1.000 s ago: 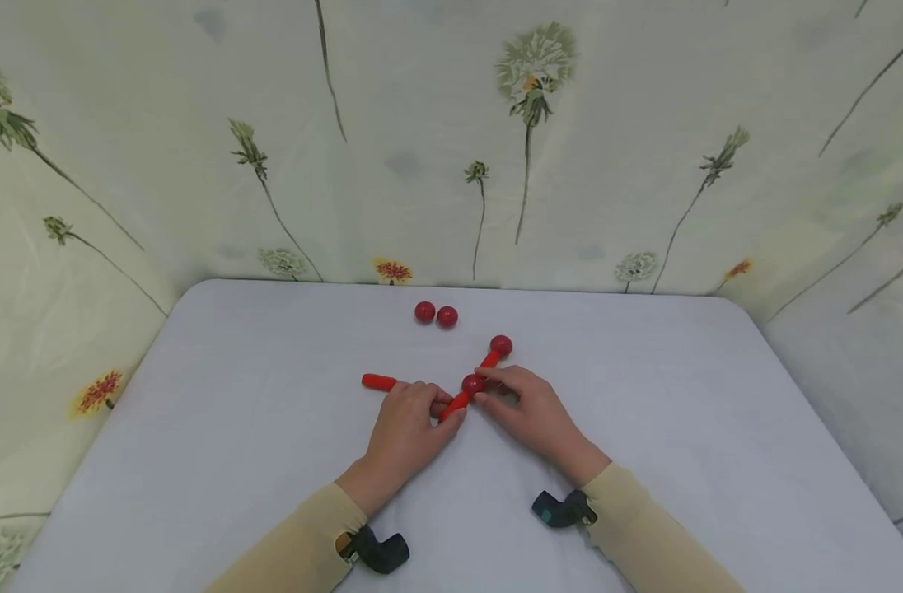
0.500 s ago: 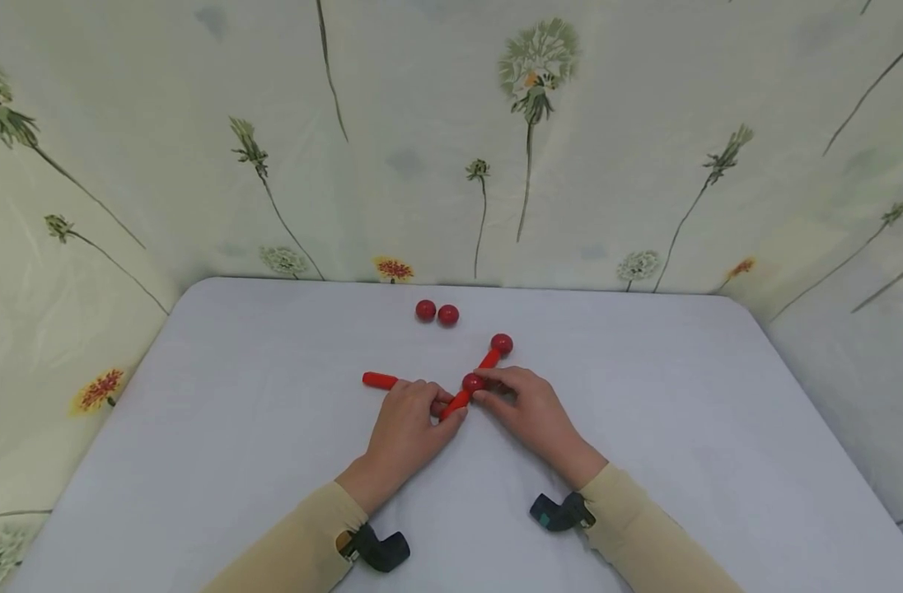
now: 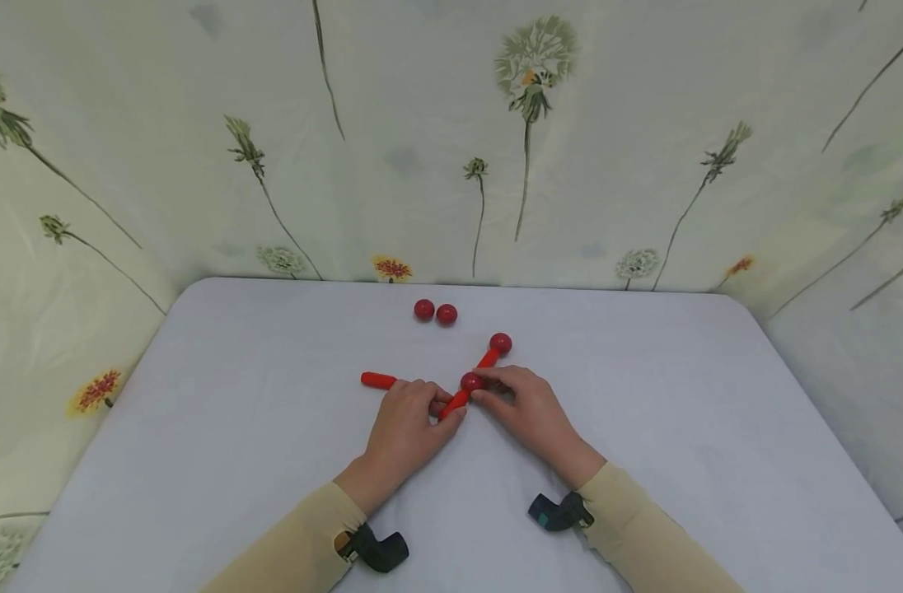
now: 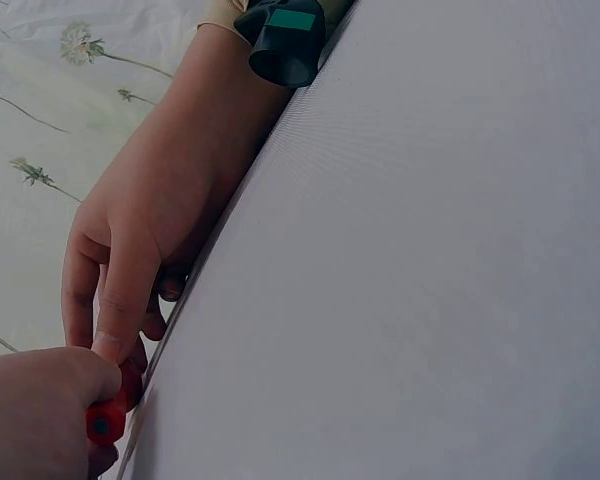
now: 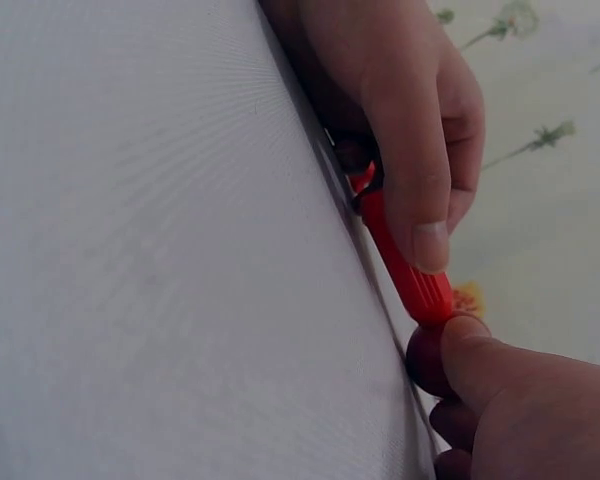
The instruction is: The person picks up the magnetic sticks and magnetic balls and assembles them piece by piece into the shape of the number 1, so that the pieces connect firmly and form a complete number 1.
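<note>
In the head view my left hand [image 3: 407,428] grips a short red rod [image 3: 454,404] between thumb and fingers. The rod's far end meets a glossy dark red ball [image 3: 471,382], which my right hand [image 3: 533,412] pinches between thumb and fingertips. From that ball a second red rod [image 3: 488,358] runs away, with another red ball [image 3: 500,343] at its end. A further red rod [image 3: 378,380] sticks out left of my left hand, its inner end hidden. The right wrist view shows the gripped rod [image 5: 405,260] against the pinched ball [image 5: 430,360].
Two loose red balls, a left one [image 3: 424,310] and a right one [image 3: 446,315], lie side by side near the back edge of the white table [image 3: 644,371]. Behind it hangs a flower-printed cloth [image 3: 422,123]. Each wrist wears a black camera mount, such as the left one [image 3: 381,550].
</note>
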`<state>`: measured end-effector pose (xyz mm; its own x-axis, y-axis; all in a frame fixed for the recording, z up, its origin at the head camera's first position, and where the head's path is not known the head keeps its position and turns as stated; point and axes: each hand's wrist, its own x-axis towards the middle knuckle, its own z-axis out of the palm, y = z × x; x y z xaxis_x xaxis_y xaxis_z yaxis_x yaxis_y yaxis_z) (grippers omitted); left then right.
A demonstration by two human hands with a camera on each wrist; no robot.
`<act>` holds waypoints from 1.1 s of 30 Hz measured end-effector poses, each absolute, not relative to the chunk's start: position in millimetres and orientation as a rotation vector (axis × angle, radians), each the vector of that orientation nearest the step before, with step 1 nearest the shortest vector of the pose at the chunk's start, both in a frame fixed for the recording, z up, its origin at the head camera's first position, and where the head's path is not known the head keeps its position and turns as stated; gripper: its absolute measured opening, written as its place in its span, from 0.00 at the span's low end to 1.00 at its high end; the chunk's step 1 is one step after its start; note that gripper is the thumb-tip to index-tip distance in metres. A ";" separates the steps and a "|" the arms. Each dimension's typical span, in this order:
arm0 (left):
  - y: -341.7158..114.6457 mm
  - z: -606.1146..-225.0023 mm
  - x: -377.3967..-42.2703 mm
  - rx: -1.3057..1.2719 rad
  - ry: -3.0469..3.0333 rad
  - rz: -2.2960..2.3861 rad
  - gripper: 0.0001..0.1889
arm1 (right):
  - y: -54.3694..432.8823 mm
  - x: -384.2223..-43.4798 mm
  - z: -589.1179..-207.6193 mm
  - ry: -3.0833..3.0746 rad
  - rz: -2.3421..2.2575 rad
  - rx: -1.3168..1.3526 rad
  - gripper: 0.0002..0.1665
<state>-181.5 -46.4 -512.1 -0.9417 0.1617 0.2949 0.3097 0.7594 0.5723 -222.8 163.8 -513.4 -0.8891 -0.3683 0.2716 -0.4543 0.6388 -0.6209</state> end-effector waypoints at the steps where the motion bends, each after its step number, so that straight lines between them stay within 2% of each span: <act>1: -46.3 -511.9 -181.4 -0.372 -2.727 -0.947 0.13 | 163.8 -222.8 -513.2 -2.730 1.084 0.696 0.21; 10: -46.7 -509.8 -179.1 -0.367 -2.736 -0.938 0.15 | 164.3 -222.3 -512.5 -2.715 1.076 0.733 0.21; 22: -51.5 -502.7 -176.5 -0.385 -2.769 -0.976 0.22 | 164.5 -222.4 -513.6 -2.713 1.054 0.737 0.20; 33: -71.3 -484.0 -187.2 -0.287 -2.753 -1.041 0.20 | 165.0 -222.4 -511.1 -2.718 1.052 0.746 0.20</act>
